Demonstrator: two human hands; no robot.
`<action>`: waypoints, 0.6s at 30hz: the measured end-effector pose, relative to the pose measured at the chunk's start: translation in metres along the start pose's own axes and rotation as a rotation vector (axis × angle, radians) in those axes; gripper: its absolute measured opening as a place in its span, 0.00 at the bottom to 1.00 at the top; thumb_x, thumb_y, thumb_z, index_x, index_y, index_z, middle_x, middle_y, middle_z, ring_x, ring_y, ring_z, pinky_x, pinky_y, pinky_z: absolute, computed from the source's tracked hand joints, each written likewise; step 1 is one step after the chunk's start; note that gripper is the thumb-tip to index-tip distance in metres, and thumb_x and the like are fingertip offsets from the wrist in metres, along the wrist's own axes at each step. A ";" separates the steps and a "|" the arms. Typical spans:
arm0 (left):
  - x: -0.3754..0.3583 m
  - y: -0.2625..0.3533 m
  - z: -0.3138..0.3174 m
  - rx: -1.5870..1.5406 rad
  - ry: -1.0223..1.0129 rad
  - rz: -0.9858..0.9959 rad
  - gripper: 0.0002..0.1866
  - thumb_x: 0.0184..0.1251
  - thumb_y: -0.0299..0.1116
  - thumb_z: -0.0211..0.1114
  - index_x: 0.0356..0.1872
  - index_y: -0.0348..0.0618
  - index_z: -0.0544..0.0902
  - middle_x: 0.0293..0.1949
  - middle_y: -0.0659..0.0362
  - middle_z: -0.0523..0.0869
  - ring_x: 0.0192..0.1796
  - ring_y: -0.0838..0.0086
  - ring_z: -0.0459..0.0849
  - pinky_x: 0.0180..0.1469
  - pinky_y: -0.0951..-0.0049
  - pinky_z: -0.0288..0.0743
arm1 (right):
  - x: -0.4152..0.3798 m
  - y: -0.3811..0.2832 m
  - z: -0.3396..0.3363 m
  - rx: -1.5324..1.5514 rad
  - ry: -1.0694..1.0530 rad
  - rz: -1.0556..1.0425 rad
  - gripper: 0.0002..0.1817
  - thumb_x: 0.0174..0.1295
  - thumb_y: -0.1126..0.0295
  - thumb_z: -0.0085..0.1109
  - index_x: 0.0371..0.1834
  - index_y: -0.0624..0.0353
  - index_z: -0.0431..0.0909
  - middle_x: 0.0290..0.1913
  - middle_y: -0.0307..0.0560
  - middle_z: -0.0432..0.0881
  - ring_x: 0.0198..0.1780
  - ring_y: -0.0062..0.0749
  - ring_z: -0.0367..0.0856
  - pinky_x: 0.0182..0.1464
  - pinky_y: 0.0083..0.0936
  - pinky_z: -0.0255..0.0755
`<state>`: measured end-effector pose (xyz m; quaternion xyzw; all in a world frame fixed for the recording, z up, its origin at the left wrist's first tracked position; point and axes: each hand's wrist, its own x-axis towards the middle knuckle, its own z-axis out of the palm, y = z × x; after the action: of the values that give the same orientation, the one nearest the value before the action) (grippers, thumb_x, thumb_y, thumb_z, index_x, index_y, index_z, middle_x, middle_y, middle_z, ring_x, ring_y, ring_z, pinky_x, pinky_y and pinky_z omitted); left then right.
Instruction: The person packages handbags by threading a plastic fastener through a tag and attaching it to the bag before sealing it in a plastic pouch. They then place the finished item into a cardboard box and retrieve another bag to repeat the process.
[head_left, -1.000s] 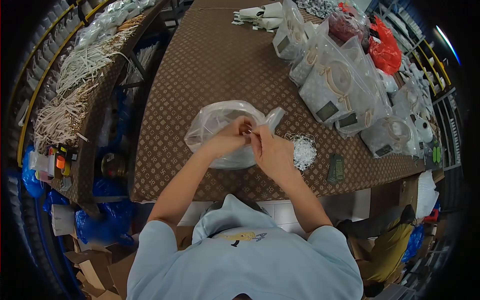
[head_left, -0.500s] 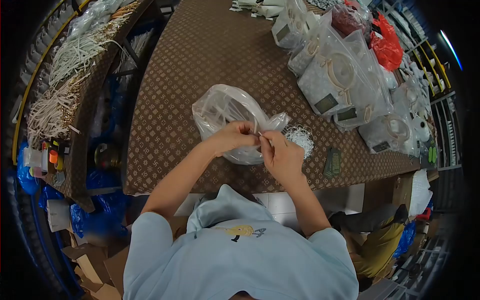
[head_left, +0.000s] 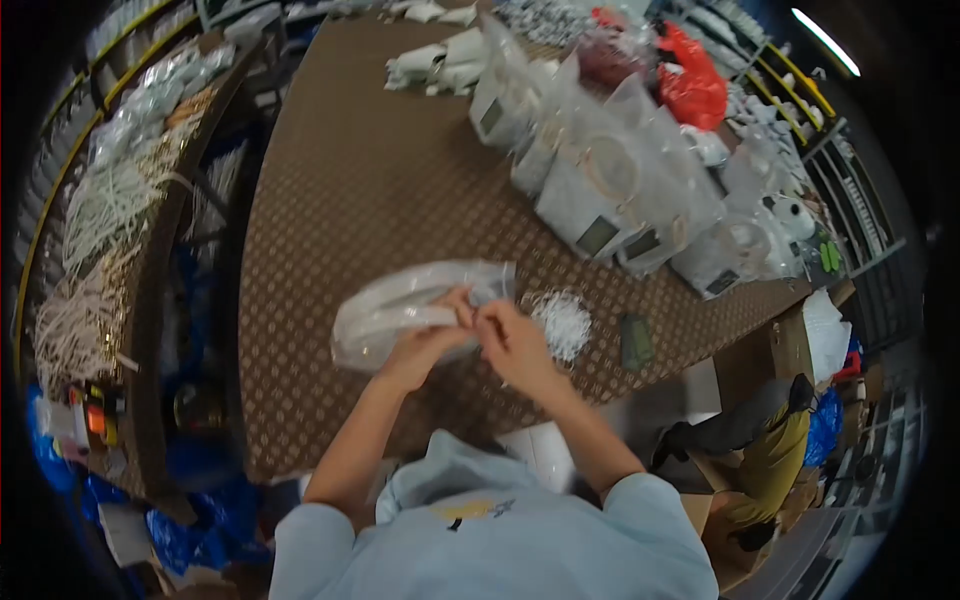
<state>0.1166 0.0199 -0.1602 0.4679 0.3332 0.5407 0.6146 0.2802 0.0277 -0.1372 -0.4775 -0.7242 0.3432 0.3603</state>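
Observation:
A clear plastic bag (head_left: 385, 315) lies on the brown patterned table (head_left: 330, 190) near its front edge, something pale inside it. My left hand (head_left: 435, 340) pinches the right end of this bag. Touching it from the right, my right hand (head_left: 510, 340) has its fingers closed at the same end; motion blur hides exactly what they grip. Just right of my hands sits a small heap of white strings (head_left: 562, 325). A stack of dark green tags (head_left: 636, 341) lies farther right.
Plastic-wrapped handbags (head_left: 590, 190) line the table's right side, with a red bag (head_left: 692, 80) behind. Pale straps (head_left: 105, 220) cover a side table at left. A person in yellow (head_left: 770, 470) is low at the right, beside cardboard boxes.
The view has shifted, so the table's contents appear farther left. The plastic bag now looks flatter and more stretched sideways, and my hands remain together at its right end.

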 end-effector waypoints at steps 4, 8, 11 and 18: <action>0.000 0.000 -0.003 -0.151 0.006 -0.263 0.12 0.60 0.24 0.58 0.46 0.40 0.79 0.46 0.64 0.80 0.50 0.74 0.79 0.53 0.73 0.71 | 0.011 0.016 -0.003 -0.044 -0.053 -0.022 0.08 0.62 0.68 0.54 0.41 0.58 0.74 0.24 0.49 0.79 0.22 0.33 0.80 0.26 0.26 0.72; 0.010 -0.008 0.000 0.353 0.098 -0.031 0.11 0.57 0.26 0.61 0.42 0.38 0.82 0.37 0.57 0.84 0.38 0.69 0.84 0.38 0.71 0.75 | 0.015 0.027 -0.005 -0.202 -0.025 -0.144 0.09 0.58 0.68 0.56 0.41 0.53 0.79 0.26 0.50 0.81 0.27 0.43 0.80 0.29 0.31 0.73; 0.015 -0.007 -0.005 0.788 0.078 0.162 0.09 0.55 0.27 0.62 0.38 0.39 0.83 0.33 0.51 0.84 0.32 0.66 0.84 0.33 0.70 0.74 | 0.016 0.034 -0.004 -0.191 -0.056 -0.142 0.09 0.56 0.66 0.57 0.39 0.49 0.80 0.28 0.49 0.81 0.29 0.46 0.80 0.31 0.34 0.74; 0.013 -0.014 -0.015 0.538 0.150 -0.102 0.10 0.55 0.28 0.63 0.37 0.35 0.82 0.30 0.54 0.85 0.31 0.72 0.84 0.34 0.72 0.75 | 0.016 0.050 0.007 -0.054 -0.103 -0.125 0.10 0.56 0.63 0.58 0.41 0.46 0.81 0.29 0.49 0.81 0.31 0.46 0.80 0.32 0.35 0.74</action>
<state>0.1107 0.0365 -0.1771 0.5554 0.5325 0.4344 0.4682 0.2922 0.0569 -0.1800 -0.4224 -0.7792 0.3246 0.3303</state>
